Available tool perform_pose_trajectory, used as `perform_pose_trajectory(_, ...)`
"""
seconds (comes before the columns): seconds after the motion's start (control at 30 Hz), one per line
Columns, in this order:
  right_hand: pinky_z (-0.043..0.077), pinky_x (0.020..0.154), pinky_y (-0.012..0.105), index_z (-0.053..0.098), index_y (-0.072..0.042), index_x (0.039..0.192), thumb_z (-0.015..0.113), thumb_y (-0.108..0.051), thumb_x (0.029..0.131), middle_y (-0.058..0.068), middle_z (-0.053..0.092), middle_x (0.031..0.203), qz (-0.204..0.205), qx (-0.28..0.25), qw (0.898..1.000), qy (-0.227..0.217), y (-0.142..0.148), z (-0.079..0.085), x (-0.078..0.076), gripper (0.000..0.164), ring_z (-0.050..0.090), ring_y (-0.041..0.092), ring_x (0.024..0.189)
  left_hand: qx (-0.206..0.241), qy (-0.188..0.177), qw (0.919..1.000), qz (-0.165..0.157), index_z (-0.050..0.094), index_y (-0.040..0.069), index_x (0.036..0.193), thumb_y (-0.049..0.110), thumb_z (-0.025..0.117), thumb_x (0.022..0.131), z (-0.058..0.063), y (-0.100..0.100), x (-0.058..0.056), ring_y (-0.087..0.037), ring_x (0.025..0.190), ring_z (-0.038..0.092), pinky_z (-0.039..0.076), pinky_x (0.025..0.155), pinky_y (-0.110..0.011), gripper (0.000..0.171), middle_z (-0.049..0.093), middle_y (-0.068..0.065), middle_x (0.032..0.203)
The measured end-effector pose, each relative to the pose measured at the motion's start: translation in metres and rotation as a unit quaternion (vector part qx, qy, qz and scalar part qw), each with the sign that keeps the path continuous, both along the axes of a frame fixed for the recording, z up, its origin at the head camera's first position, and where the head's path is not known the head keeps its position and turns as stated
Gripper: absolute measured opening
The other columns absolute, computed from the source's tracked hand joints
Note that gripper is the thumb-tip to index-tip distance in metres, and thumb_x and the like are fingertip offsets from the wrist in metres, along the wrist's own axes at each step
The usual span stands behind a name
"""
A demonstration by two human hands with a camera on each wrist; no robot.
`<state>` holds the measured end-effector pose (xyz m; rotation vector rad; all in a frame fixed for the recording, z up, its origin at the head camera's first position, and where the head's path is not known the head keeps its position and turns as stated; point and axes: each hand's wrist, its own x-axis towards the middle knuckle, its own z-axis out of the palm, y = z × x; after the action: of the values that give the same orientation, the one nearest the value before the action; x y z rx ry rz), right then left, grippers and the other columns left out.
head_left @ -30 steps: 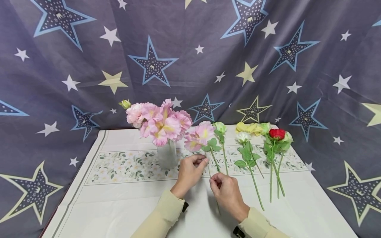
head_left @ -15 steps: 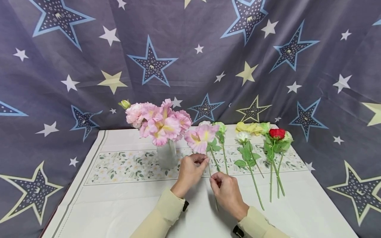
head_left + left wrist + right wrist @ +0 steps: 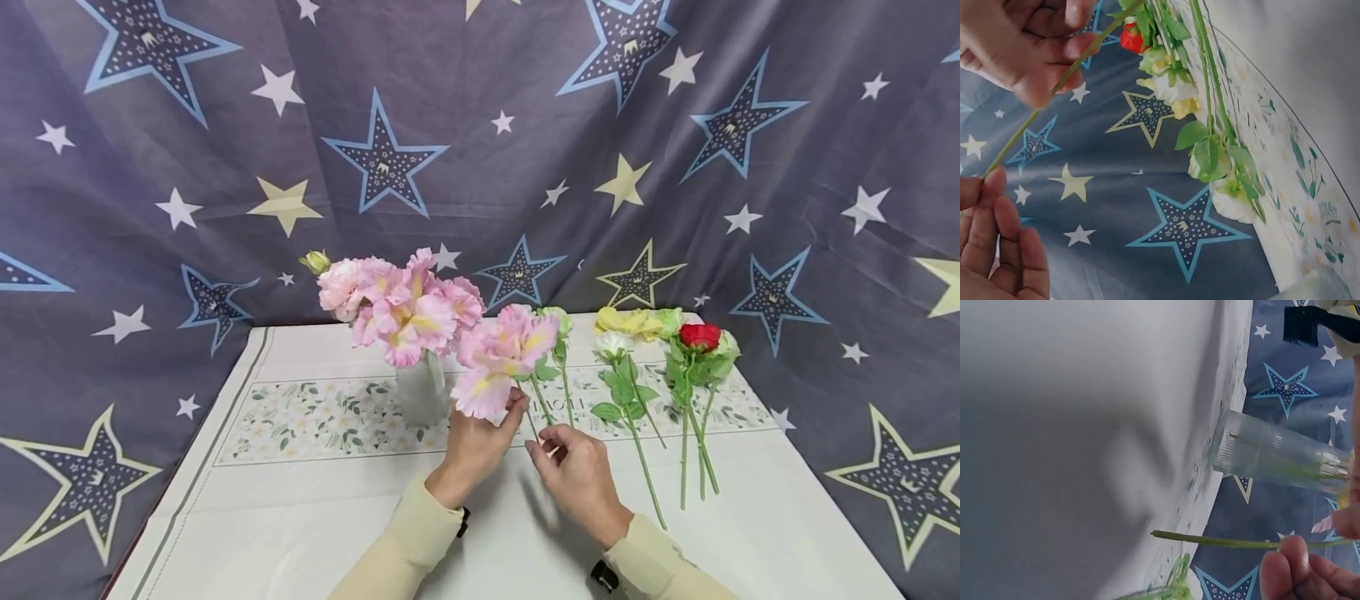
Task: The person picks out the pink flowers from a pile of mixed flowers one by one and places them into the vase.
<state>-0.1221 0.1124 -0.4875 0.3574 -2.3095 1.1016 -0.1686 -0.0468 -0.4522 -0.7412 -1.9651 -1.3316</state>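
A pink iris-like flower (image 3: pixel 504 354) with yellow in its petals tilts over my left hand (image 3: pixel 480 446). My left hand pinches its thin green stem (image 3: pixel 1022 128) close below the bloom. Farther down, my right hand (image 3: pixel 581 479) holds the same stem between thumb and fingers. The free stem end sticks out past the right fingers (image 3: pixel 1294 553) in the right wrist view. Left of the hands stands a frosted, ribbed vase (image 3: pixel 422 392), filled with similar pink flowers (image 3: pixel 412 312) and a small bud (image 3: pixel 315 263).
Right of my hands lie a green-white rose (image 3: pixel 555 321), a white rose (image 3: pixel 613 346), yellow flowers (image 3: pixel 630 323) and a red rose (image 3: pixel 699 337). A white cloth (image 3: pixel 300 517) with a floral strip covers the table. Behind it hangs a star-patterned curtain (image 3: pixel 465 217).
The pink flower has turned and come nearer, its bloom now hanging in front of the left fingers. Both hands have shifted only slightly; the vase has stayed in place.
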Motion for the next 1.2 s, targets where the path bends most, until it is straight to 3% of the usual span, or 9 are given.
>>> perform_pose_trajectory(0.13,0.048,0.05,0.015,0.074,-0.004,0.087,0.085,-0.013,0.083,-0.003,0.067,0.073,-0.004,-0.016,1.0,0.011,0.004,0.004,-0.002,0.014,0.057,0.0,0.055,0.026,0.041,0.9987,-0.013,0.075,0.002,0.088,0.001,0.079,0.087,0.0,-0.004,0.002,-0.018,0.078,0.07,0.053,0.077,-0.032,0.005,0.074,-0.002,0.081)
perform_pose_trajectory(0.27,0.049,0.05,0.017,0.075,-0.006,0.089,0.081,-0.019,0.088,-0.004,0.068,0.074,-0.01,-0.033,0.999,0.002,0.009,0.009,-0.005,0.014,0.059,0.002,0.056,0.008,0.105,0.9942,0.023,0.071,0.002,0.096,-0.005,0.083,0.079,0.0,-0.009,0.006,-0.025,0.087,0.069,0.053,0.08,-0.037,0.021,0.072,-0.007,0.089)
perform_pose_trajectory(0.37,0.05,0.051,0.019,0.076,-0.007,0.09,0.079,-0.021,0.091,-0.004,0.069,0.074,-0.015,-0.039,0.999,-0.006,0.012,0.011,-0.007,0.014,0.061,0.004,0.057,-0.009,0.134,0.9896,0.053,0.067,-0.002,0.107,-0.005,0.082,0.078,0.002,-0.014,0.009,-0.03,0.094,0.068,0.054,0.082,-0.04,0.033,0.07,-0.013,0.097)
perform_pose_trajectory(0.63,0.052,0.051,0.022,0.076,-0.005,0.092,0.077,-0.019,0.092,-0.001,0.07,0.074,-0.023,-0.042,0.999,-0.007,0.016,0.014,-0.009,0.014,0.062,0.007,0.057,0.041,0.153,0.9832,0.091,0.06,-0.01,0.118,0.018,0.067,0.1,0.008,-0.031,0.009,-0.033,0.1,0.067,0.051,0.097,-0.027,0.035,0.068,-0.02,0.108)
perform_pose_trajectory(0.73,0.052,0.051,0.023,0.076,-0.005,0.092,0.077,-0.019,0.093,-0.001,0.07,0.074,-0.023,-0.044,0.999,-0.01,0.017,0.014,-0.009,0.014,0.062,0.008,0.057,0.046,0.181,0.9736,0.131,0.059,-0.013,0.116,0.023,0.066,0.101,0.01,-0.039,0.009,-0.035,0.099,0.066,0.049,0.099,-0.024,0.039,0.067,-0.023,0.105)
perform_pose_trajectory(0.9,0.052,0.051,0.024,0.076,-0.006,0.092,0.076,-0.02,0.094,-0.003,0.069,0.074,-0.029,-0.043,0.999,-0.007,0.019,0.015,-0.009,0.014,0.062,0.008,0.057,0.062,0.194,0.9614,0.185,0.061,-0.012,0.116,0.016,0.07,0.098,0.017,-0.054,0.006,-0.035,0.104,0.064,0.046,0.103,-0.03,0.034,0.066,-0.022,0.107)
perform_pose_trajectory(1.03,0.051,0.051,0.024,0.077,-0.007,0.091,0.076,-0.021,0.093,-0.004,0.069,0.073,-0.04,-0.041,0.998,-0.004,0.02,0.015,-0.009,0.014,0.061,0.007,0.057,0.079,0.175,0.956,0.221,0.069,-0.007,0.106,0.008,0.073,0.095,0.02,-0.064,0.005,-0.032,0.1,0.064,0.045,0.103,-0.025,0.019,0.069,-0.018,0.1)
perform_pose_trajectory(1.2,0.05,0.05,0.023,0.077,-0.008,0.091,0.076,-0.022,0.093,-0.005,0.069,0.071,-0.046,-0.042,0.998,-0.008,0.021,0.014,-0.01,0.014,0.061,0.006,0.057,0.107,0.152,0.9467,0.263,0.066,-0.01,0.107,0.0,0.077,0.088,0.024,-0.074,0.006,-0.03,0.106,0.061,0.041,0.105,-0.025,0.024,0.067,-0.022,0.1)
